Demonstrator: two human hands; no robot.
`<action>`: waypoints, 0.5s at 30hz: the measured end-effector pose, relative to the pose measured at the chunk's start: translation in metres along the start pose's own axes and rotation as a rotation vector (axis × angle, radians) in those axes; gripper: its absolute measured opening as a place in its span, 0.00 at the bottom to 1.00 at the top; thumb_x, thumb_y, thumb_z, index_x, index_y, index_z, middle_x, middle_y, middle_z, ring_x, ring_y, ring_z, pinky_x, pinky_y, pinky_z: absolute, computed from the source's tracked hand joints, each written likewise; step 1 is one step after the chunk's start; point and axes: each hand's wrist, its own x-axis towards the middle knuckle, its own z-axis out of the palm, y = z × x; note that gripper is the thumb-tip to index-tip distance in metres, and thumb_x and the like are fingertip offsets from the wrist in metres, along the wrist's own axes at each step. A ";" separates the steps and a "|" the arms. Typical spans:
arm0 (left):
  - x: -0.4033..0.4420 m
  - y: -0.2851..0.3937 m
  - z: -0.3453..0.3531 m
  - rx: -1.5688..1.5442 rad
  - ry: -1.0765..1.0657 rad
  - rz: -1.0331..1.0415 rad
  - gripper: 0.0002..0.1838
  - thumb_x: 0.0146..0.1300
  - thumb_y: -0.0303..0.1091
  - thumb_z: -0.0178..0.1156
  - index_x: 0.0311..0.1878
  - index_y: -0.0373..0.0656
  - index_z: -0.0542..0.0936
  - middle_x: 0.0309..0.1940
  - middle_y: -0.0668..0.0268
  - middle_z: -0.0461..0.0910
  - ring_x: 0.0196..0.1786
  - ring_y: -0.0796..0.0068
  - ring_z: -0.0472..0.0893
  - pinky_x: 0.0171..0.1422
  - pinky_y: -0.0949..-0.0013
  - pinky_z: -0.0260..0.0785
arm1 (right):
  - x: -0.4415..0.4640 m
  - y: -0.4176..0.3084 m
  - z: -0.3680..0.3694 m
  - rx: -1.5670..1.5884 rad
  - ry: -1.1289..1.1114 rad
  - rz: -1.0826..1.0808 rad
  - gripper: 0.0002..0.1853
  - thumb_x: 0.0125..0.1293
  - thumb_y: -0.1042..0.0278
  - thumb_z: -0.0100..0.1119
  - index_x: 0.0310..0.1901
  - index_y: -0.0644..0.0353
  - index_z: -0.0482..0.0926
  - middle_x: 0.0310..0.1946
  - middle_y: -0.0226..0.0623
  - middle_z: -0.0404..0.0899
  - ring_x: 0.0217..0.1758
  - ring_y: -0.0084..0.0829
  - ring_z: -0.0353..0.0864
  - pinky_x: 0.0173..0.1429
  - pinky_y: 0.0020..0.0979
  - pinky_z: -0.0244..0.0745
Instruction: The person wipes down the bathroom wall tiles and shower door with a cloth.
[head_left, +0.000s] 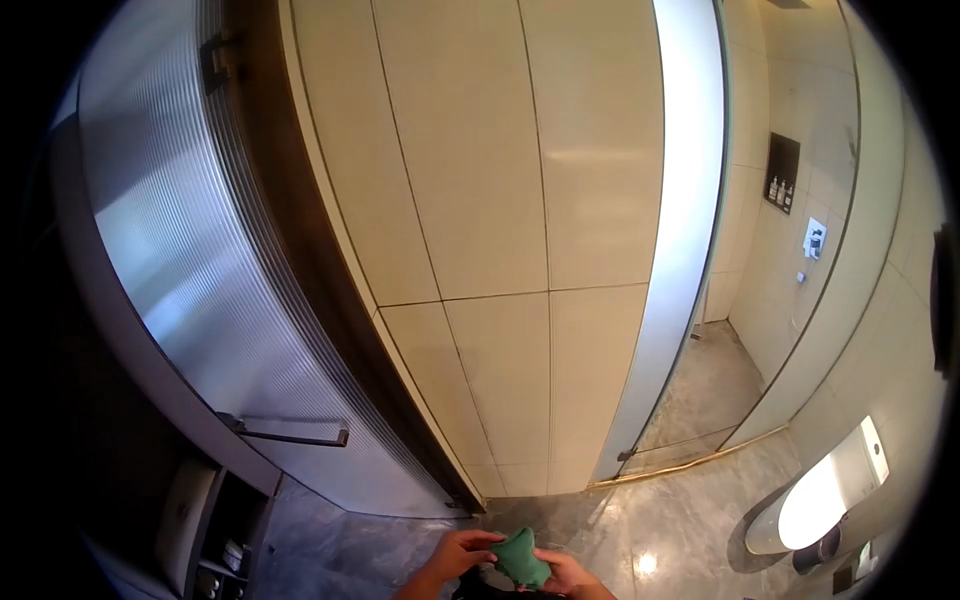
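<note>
A folded green cloth (pixel 521 559) is held between my two hands at the bottom of the view, above the grey floor. On its left edge my left hand (pixel 464 553) grips it with bent fingers. From the other side my right hand (pixel 566 573) grasps the cloth's right edge, its fingers partly hidden behind the fabric. Something dark, too cut off to name, shows below the cloth at the frame's lower border.
A ribbed glass door (pixel 190 230) with a handle (pixel 295 436) stands at left, by a dark shelf unit (pixel 225 530). Ahead rises a beige tiled wall (pixel 480 220). To the right are a glass shower enclosure (pixel 690 200), a white toilet (pixel 815 500) and a small dark bin (pixel 818 553).
</note>
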 end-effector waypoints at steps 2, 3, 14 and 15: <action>0.004 -0.018 -0.011 -0.002 -0.032 0.015 0.19 0.56 0.24 0.68 0.52 0.37 0.81 0.37 0.61 0.84 0.39 0.76 0.82 0.45 0.75 0.75 | -0.002 -0.006 0.007 0.043 -0.068 0.062 0.31 0.66 0.53 0.53 0.63 0.69 0.67 0.58 0.50 0.74 0.59 0.45 0.76 0.65 0.45 0.69; 0.002 -0.024 -0.018 -0.005 -0.055 0.024 0.18 0.56 0.24 0.68 0.52 0.36 0.81 0.36 0.61 0.84 0.39 0.76 0.82 0.45 0.74 0.75 | -0.003 -0.003 0.005 0.049 -0.059 0.052 0.31 0.66 0.53 0.53 0.63 0.69 0.67 0.58 0.50 0.74 0.59 0.45 0.76 0.65 0.45 0.69; -0.004 0.011 -0.029 0.181 -0.145 -0.141 0.15 0.57 0.19 0.64 0.49 0.37 0.81 0.42 0.61 0.83 0.46 0.73 0.81 0.50 0.68 0.76 | -0.020 -0.006 0.022 -0.159 -0.200 0.065 0.25 0.64 0.56 0.60 0.58 0.64 0.73 0.46 0.40 0.81 0.46 0.29 0.81 0.50 0.30 0.77; -0.009 0.013 -0.026 0.205 -0.142 -0.110 0.14 0.58 0.19 0.63 0.48 0.36 0.81 0.43 0.60 0.83 0.46 0.72 0.81 0.52 0.68 0.76 | -0.018 -0.003 0.020 -0.175 -0.209 0.053 0.26 0.65 0.55 0.60 0.59 0.63 0.72 0.47 0.39 0.81 0.46 0.29 0.81 0.49 0.30 0.78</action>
